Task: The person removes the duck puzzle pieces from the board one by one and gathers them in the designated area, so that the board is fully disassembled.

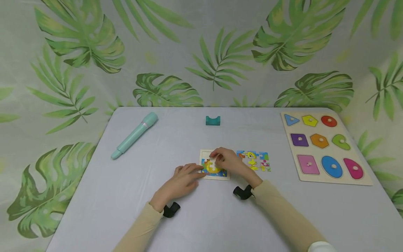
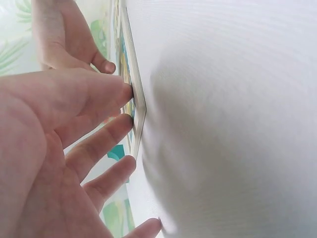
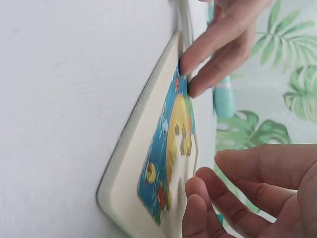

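A small wooden jigsaw tray, part filled with a blue and yellow picture, lies flat on the table. My left hand rests at its left side, fingers extended, with fingertips touching the frame and picture, as the left wrist view also shows. Over the upper part of the tray hovers my right hand. In the right wrist view its thumb and fingers are loosely bent, with a gap and no piece visible between them. Bare wood shows in the tray below. Several loose jigsaw pieces lie just right of the tray.
A wooden shape board with knobbed coloured shapes lies at the right. A mint-green microphone-shaped toy lies at the back left. A teal notched block stands near the back edge. A leaf-print cloth hangs behind the table.
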The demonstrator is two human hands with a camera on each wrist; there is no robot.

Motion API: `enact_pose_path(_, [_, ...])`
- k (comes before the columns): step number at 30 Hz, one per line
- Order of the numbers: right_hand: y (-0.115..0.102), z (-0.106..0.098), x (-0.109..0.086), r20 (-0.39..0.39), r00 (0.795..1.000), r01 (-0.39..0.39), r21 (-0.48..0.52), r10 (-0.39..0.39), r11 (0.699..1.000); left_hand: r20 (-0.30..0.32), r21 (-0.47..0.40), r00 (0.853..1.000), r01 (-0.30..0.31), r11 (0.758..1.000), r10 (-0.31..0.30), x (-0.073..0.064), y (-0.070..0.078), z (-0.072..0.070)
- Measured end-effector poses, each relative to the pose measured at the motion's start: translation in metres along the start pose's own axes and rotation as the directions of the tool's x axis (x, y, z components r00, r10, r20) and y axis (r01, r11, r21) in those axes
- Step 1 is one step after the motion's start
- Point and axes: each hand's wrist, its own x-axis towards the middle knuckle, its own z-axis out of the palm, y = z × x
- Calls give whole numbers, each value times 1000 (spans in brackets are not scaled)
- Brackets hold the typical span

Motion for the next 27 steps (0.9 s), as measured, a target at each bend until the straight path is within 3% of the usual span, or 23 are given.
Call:
enact_pose_path(8, [-1, 9, 5, 29, 999, 42, 14, -42, 999, -14, 5, 1000, -8, 1000, 8, 0, 1, 0])
enact_pose_path(22, [-2, 13, 9, -16, 996, 90, 29, -90, 995, -52, 6, 999, -15, 1000, 16, 1, -2, 4])
enact_pose_path(27, [2, 15, 10, 0, 998, 57, 41, -57, 998, -51, -16, 999, -8, 1000, 7, 1, -3, 4])
